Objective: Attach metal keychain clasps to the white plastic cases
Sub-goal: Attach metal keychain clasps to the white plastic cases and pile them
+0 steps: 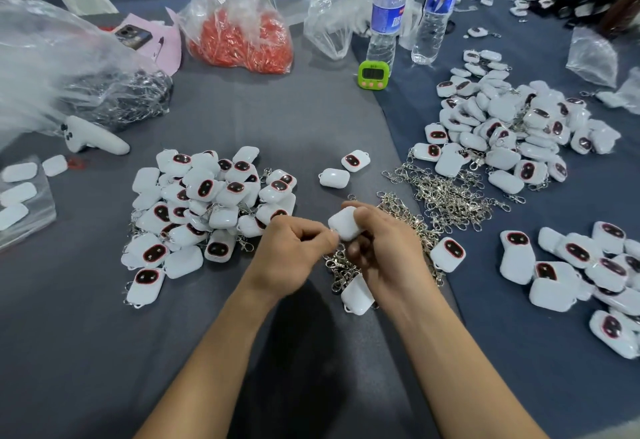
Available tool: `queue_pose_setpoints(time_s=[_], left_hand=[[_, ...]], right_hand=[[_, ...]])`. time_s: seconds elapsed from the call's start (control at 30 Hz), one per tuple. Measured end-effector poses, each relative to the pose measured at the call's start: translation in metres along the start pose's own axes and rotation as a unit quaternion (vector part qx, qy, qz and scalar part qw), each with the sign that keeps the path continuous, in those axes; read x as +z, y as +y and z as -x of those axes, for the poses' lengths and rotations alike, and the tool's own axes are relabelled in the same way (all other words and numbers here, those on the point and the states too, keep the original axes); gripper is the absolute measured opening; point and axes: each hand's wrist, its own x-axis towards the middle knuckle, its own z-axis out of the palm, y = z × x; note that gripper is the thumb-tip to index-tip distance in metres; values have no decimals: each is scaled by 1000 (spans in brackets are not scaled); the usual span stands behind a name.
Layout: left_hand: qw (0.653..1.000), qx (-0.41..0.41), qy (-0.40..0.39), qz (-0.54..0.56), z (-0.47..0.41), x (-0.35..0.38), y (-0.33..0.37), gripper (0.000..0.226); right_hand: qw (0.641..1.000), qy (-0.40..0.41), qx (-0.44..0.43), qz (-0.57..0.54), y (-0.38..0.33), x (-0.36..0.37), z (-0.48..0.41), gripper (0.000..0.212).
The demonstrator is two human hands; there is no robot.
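Here, a grey-blue cloth (pixel 263 116) covers the whole table, with a crease running diagonally from beside the green timer (pixel 372 74) down toward the right forearm. Over the middle of the cloth the right hand (pixel 384 241) grips a white case (pixel 344 222), fingers and thumb wrapped round it. The left hand (pixel 298 251) is clenched with its thumb and forefinger pressed together at the case's near corner. Whether they pinch anything I cannot tell, as that spot is blurred. A heap of metal clasps (pixel 446 192) lies just right of the hands and trails under the right wrist, where another case (pixel 358 296) rests among the chains. Left of the hands sits a pile of cases (pixel 207 210), several with clasps showing. Two larger heaps (pixel 502 127) and (pixel 588 265) crowd the right side out to the frame's edge. Two loose cases (pixel 334 177) lie just beyond the hands. Along the far side stand two water bottles (pixel 386 12), a clear bag of red pieces (pixel 239 33) and crumpled plastic bags. A phone (pixel 133 36) and a white controller (pixel 93 137) lie farther left. Bare cloth shows between the left pile and the timer, and again in the near left area beside the left forearm.
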Motion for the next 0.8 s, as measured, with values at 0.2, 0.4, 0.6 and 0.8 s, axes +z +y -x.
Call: queue_pose_setpoints(time_s=[0.2, 0.4, 0.6, 0.8], left_hand=[[874, 175, 72, -448, 4, -1, -2, 28], [941, 91, 173, -275, 0, -16, -13, 9], [907, 31, 349, -233, -8, -64, -25, 15], [849, -49, 418, -320, 0, -78, -38, 35]], right_hand=[[994, -12, -55, 94, 2, -10, -2, 14], [994, -44, -49, 91, 1, -10, -16, 22], [970, 3, -118, 213, -1, 4, -44, 33], [802, 9, -234, 550, -12, 20, -81, 47]])
